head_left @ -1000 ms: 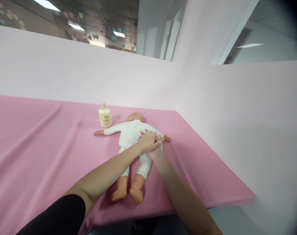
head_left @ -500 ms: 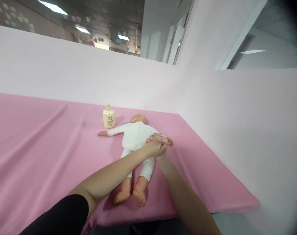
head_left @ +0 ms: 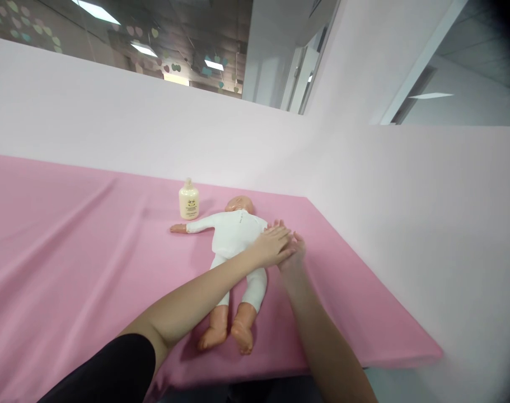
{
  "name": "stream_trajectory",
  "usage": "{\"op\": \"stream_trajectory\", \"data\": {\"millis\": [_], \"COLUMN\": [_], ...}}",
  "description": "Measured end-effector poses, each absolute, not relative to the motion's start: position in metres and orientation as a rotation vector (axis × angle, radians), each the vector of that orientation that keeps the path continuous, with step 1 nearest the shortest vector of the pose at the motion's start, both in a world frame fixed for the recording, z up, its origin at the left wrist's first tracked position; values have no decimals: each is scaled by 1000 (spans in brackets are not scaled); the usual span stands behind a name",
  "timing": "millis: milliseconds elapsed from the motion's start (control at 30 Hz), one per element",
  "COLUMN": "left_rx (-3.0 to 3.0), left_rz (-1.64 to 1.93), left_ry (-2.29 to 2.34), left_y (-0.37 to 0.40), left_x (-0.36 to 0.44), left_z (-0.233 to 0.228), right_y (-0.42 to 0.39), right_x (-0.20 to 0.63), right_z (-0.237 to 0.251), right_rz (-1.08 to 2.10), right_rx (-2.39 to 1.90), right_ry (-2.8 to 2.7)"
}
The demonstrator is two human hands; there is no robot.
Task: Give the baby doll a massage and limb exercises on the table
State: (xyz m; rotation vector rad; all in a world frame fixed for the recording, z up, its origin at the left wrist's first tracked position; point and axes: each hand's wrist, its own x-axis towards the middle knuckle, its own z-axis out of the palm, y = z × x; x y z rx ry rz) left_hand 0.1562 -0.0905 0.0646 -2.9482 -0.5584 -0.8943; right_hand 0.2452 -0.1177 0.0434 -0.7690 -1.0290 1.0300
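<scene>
Item: plastic baby doll in a white long-sleeved romper suit (head_left: 233, 240), laid on its back on the pink cloth-covered worktop (head_left: 70, 246), toward the far right corner. The head is turned to the far edge, the bare feet to the near edge. One arm is stretched out sideways toward the left, its bare hand resting on the cloth; the other arm is hidden under the person's hands. The legs lie side by side, slightly bent.

Left hand (head_left: 272, 245): brought across the doll's body from the near left, fingers extended and held together, flat over the doll's hidden arm at the right side of its torso. Nothing is gripped. The forearm is passed over the doll's hip and legs; a black sleeve is seen at the upper arm by the near edge.

Right hand (head_left: 294, 253): reached in from the near edge, just beside and partly under the left hand, fingers open and pointing to the far edge. Whether the doll's arm is clasped beneath cannot be told.

Adjacent: small cream-yellow plastic bottle with a printed label and a rounded cap (head_left: 188, 200), standing upright near the far edge, just beside the doll's outstretched arm and to the left of its head, not touching it.

Surround: pale pink partition wall (head_left: 406, 212) closing off the far and right edges of the worktop.
</scene>
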Motion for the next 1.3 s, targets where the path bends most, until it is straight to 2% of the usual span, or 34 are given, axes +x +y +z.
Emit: {"op": "stream_trajectory", "data": {"millis": [133, 300, 400, 467, 733, 933, 1133, 1300], "left_rx": [-2821, -2639, -2667, -2683, -2831, -2805, -3004, -3044], "left_rz": [-895, -733, -765, -795, -788, -792, -611, -687], "left_ry": [-948, -1815, -1775, -1744, -1853, -1822, -1724, -1632], "left_y": [-59, -21, -13, -11, 0, -1, -3, -5], "left_x": [136, 113, 112, 112, 94, 86, 80, 76], "left_z": [64, 33, 16, 10, 11, 3, 5, 0], "right_y": [-120, -129, -136, -137, -120, -111, -90, -63], "right_x": [249, 219, 202, 198, 207, 204, 203, 206], "right_z": [53, 45, 40, 37, 10, 11, 6, 4], "right_rz": [954, 745, 579, 544, 464, 401, 166, 105], "right_rx": [-759, -1027, -1123, -1185, -1422, -1738, -1822, -1770], "right_ry": [-1158, -1648, -2120, -2225, -2061, -2046, -2026, -2075]}}
